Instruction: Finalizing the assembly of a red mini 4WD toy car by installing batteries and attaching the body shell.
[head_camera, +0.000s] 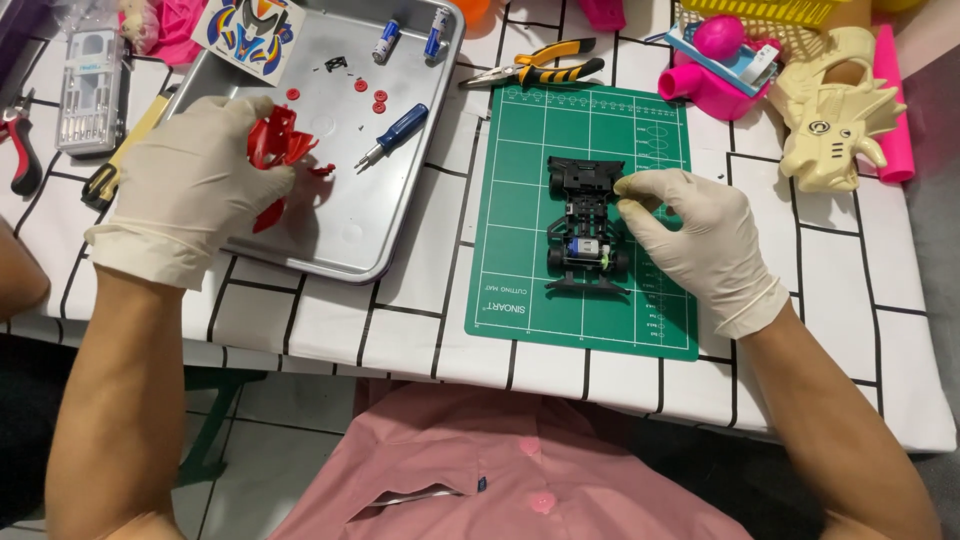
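Fingers (640, 190) touch black toy chassis (586, 226) on green cutting mat (520, 200).

Both your hands wear pale, cream-coloured gloves that end at the wrists, with the forearms bare below them. Your left hand (190, 180) is stretched forward and out to the left, knuckles up, fingers curled down and closed in a grasp, the cuff of the glove bunched at the wrist. Your right hand (690, 235) sits further in, angled toward the centre, back of the hand up, thumb and forefinger drawn together in a pinch while the other fingers fold loosely behind. Both elbows are bent.
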